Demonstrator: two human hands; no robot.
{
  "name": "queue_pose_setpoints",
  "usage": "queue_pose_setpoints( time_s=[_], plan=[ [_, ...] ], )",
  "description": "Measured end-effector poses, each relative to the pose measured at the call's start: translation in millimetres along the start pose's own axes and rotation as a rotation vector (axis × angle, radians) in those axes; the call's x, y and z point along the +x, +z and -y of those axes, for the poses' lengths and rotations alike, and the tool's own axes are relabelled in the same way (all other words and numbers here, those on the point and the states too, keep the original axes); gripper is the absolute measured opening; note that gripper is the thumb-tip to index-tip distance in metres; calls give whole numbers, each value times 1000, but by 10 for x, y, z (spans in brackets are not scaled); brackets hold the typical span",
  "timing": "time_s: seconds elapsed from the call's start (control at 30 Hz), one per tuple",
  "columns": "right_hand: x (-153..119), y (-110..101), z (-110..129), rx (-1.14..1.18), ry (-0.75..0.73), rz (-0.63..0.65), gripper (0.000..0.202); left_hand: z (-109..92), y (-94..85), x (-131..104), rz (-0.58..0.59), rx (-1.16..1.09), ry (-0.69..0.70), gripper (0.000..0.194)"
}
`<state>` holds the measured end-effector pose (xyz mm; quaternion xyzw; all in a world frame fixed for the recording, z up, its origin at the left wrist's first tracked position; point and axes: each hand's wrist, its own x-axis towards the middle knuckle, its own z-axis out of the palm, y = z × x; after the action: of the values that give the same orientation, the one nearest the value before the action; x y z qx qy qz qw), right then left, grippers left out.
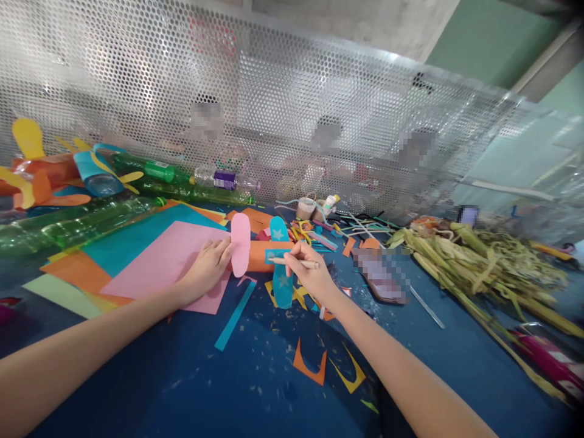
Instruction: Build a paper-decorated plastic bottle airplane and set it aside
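A toy plane lies before me, with an orange tube body (258, 260), a blue paper wing (283, 293) bearing pale stars, and a pink rounded paper strip (240, 244) across its left end. My left hand (207, 266) grips the plane at that pink end, its fingertips partly hidden behind the strip. Between the fingers of my right hand (308, 271) is a slim pale pen (278, 260). The pen's tip rests at or just over a small blue patch (271, 254) on the orange body; contact cannot be made out.
Pink paper (168, 258) and other coloured sheets lie at left. Green plastic bottles (104, 219) and finished-looking paper planes (50, 179) stand behind. Paper scraps (310, 368), a phone (381, 277) and dried husks (483, 261) are on the blue table (182, 383). Perforated mesh (283, 91) rises at the back.
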<state>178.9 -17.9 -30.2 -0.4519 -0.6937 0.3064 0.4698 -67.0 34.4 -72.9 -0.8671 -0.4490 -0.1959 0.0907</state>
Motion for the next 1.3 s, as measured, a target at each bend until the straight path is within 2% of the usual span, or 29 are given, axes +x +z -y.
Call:
queue_pose_setpoints(
  time_s=[0.37, 0.93, 1.3],
  plan=[
    [8, 0, -59, 10, 4, 9, 23, 1, -1, 8, 30, 55, 31, 37],
    [10, 0, -19, -1, 6, 8, 22, 5, 19, 9, 10, -1, 4, 37],
    [10, -11, -23, -12, 39, -8, 22, 5, -7, 7, 15, 63, 57, 36]
  ],
)
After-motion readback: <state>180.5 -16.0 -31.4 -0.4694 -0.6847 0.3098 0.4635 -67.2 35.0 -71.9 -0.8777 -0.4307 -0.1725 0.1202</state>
